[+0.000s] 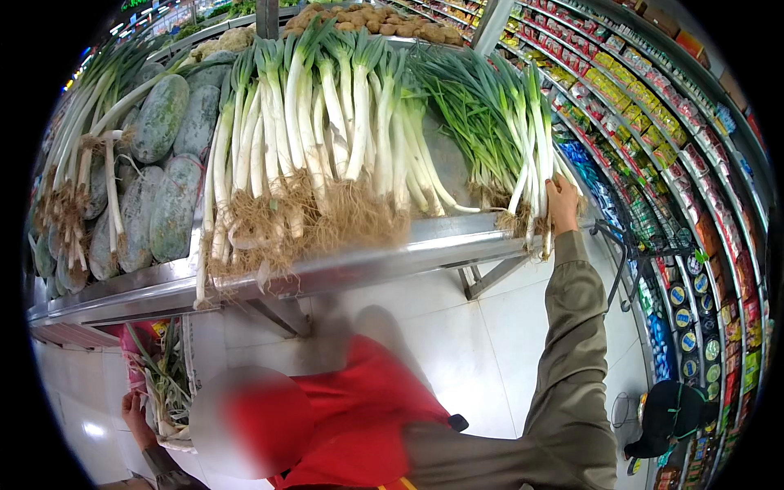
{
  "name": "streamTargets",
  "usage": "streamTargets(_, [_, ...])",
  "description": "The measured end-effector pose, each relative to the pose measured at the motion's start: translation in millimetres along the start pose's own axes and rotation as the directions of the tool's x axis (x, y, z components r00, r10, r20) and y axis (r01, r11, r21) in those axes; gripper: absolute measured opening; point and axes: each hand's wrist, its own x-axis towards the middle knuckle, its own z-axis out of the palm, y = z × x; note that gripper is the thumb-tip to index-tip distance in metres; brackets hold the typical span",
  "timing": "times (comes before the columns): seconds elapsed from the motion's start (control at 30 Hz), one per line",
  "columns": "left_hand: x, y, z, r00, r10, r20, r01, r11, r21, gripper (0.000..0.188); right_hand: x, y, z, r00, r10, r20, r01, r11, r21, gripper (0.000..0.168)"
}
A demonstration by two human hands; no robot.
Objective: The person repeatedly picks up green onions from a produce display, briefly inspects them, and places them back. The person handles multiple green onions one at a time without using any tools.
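Note:
At the right end of the metal display table, my right hand [562, 199] is closed around white stalks of the rightmost leeks [534, 147]; some fingers are hidden behind them. Thinner green onions [471, 122] lie just left of these. A long row of leeks [318, 122], roots towards me, covers the table's middle. Down at the lower left, my left hand [136, 416] has its fingers bent at the lower end of a pink bag [136, 352]. Whether it grips the bag is unclear. Beside that hand stands a white box [188, 361] with more leeks [168, 373] inside.
Winter melons [160, 116] and another leek bundle [73, 147] fill the table's left. Potatoes [373, 21] lie behind. The metal table edge [441, 242] runs before me. On the right are stocked shelves [661, 122], a shopping cart [643, 245] and a person in dark clothes [670, 413].

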Motion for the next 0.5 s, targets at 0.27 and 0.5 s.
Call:
streamTargets(0.27, [2, 22, 12, 0.991, 0.025, -0.129, -0.019, 0.999, 0.049, 0.022, -25, -52, -45, 0.974, -0.228, 0.007, 0.218, 0.922, -0.321, 0.046])
streamTargets(0.5, [7, 18, -2, 0.949, 0.251, -0.191, -0.215, 0.958, 0.190, 0.016, -115, -318, -26, 0.677, -0.611, 0.410, 0.343, 0.756, 0.558, 0.028])
